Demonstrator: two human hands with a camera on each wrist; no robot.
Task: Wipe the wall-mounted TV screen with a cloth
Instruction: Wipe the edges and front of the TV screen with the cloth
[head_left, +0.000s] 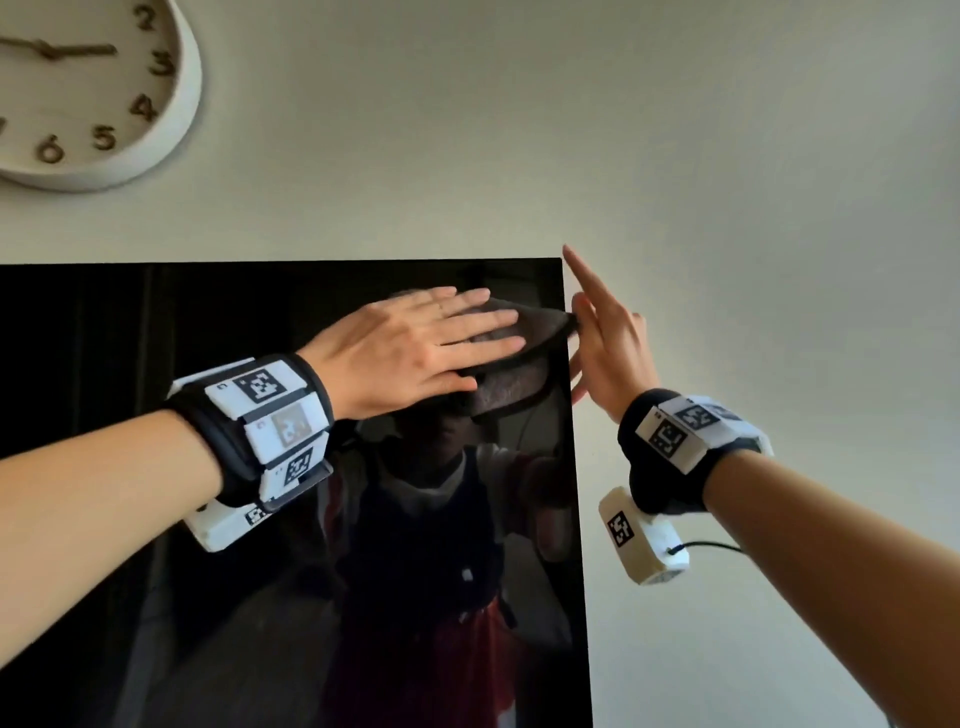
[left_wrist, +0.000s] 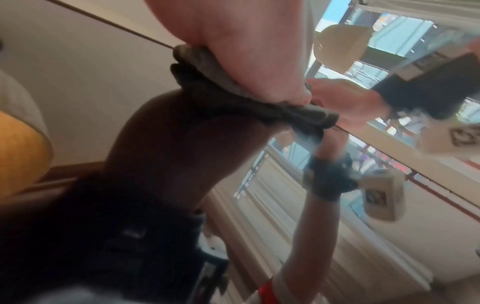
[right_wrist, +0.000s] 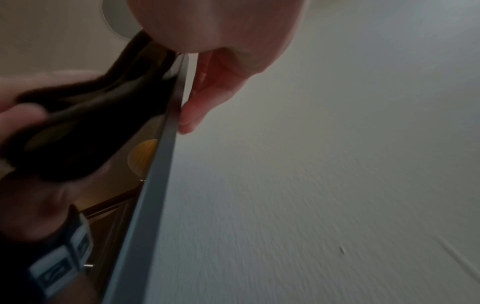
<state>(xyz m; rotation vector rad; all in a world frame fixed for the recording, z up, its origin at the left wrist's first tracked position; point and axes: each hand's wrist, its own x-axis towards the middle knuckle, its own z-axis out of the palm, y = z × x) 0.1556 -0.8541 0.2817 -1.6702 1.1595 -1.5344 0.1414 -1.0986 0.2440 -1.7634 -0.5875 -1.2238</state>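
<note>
Pale wall (head_left: 675, 130) carries one round clock (head_left: 78, 88), upper left, numerals 2–6 readable. We see one TV screen (head_left: 208, 597), lower left. Left hand (head_left: 415, 348), fingers flat, presses one brown cloth (head_left: 524, 374) near the screen's top right corner. Right hand (head_left: 605, 343), fingers straight, touches the TV's right edge.
</note>
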